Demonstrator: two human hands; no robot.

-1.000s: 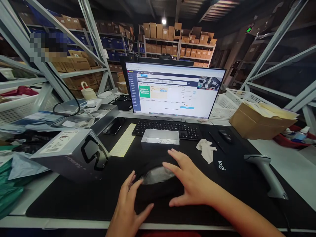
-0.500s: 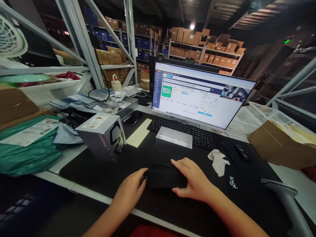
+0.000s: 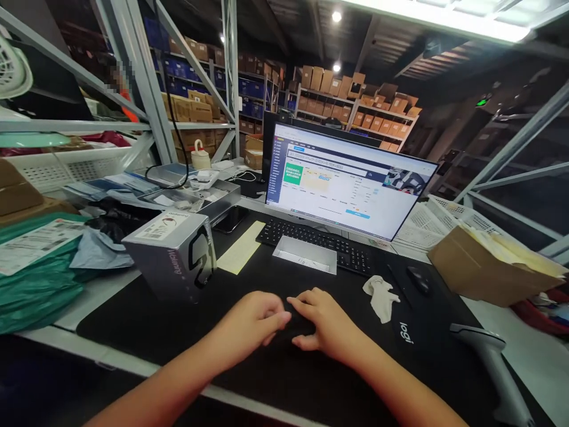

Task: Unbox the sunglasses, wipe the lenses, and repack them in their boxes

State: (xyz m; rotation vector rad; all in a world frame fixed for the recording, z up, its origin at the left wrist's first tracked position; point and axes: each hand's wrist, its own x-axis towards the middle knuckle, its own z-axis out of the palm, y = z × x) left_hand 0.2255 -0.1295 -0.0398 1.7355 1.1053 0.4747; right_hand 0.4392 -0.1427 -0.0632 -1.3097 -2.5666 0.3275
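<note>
Well, before we speak about method, how are the hands placed?

Both are low over the middle of the black mat [image 3: 146, 326], near each other. The left hand [image 3: 253, 323] has its fingers curled inward, with the thumb beside them. The right hand [image 3: 326, 323] has bent fingers, and its thumb stands apart from them. Whether either one grips something I cannot tell, because anything dark between them would melt into the mat.

And which thing is nearest?

The open silver tray [image 3: 317, 250], at twelve o'clock from the hands, on the near side of the keyboard [image 3: 355, 260]. Neither hand touches it.

How would you do this handling well, then?

In my judgement, both hands should work close together, with soft fingertips. I would raise any small piece slightly against the pale tray, so that its edges become visible.

What could disturb the work?

Perhaps a wide elbow. At ten o'clock stands the grey box [image 3: 164, 255]; between two and three o'clock lies the white cloth [image 3: 381, 298], and towards four o'clock, the scanner [image 3: 495, 359]. They are all apart from the hands, so narrow movements seem safest to me.
</note>
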